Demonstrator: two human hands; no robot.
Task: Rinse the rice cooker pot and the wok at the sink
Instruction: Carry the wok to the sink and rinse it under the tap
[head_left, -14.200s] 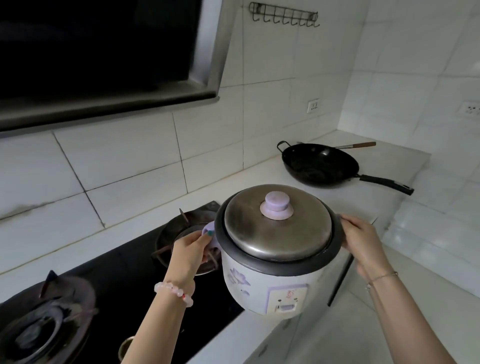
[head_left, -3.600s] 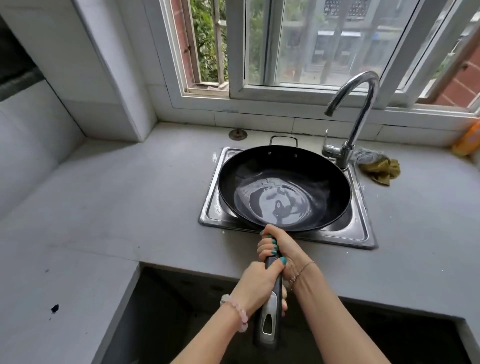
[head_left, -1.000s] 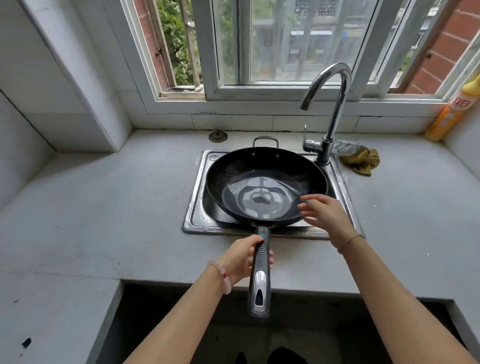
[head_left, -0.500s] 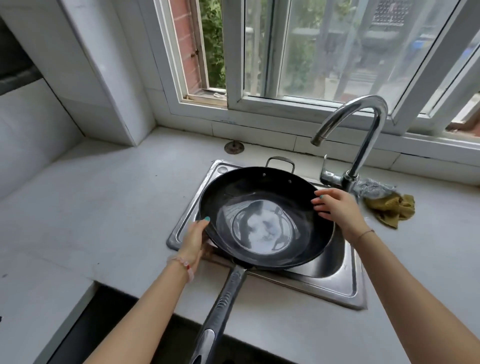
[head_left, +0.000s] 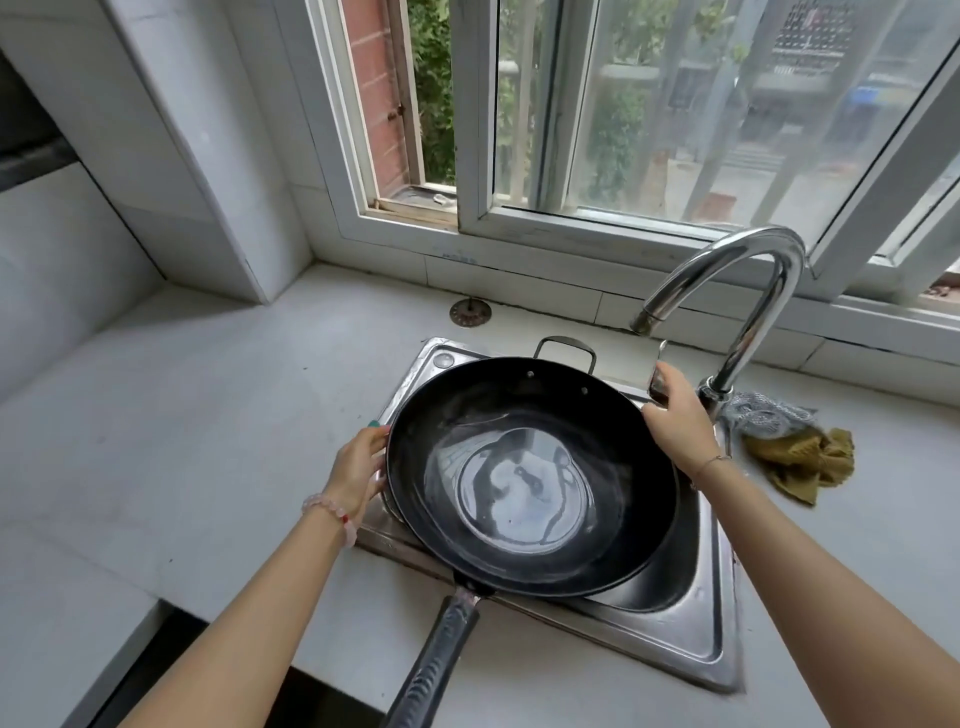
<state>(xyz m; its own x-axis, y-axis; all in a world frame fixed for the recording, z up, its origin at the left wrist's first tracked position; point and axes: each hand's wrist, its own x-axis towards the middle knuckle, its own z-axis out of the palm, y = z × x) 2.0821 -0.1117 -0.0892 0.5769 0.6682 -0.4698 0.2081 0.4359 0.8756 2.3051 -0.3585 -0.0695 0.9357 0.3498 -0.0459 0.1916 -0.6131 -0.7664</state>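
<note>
- Wok rests on the sink at centre frame, with shallow water pooled inside.
- Left hand and right hand grip opposite rims.
- Probably mid-rinse: the water is not yet tipped out.
- Pot is not in view.

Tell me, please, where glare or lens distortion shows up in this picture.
Head view: daylight from the window makes a pale glare patch in the bottom of the wok and glints on the faucet; the wide-angle lens bows the window frame and skews the sink; edges look sharp.
</note>
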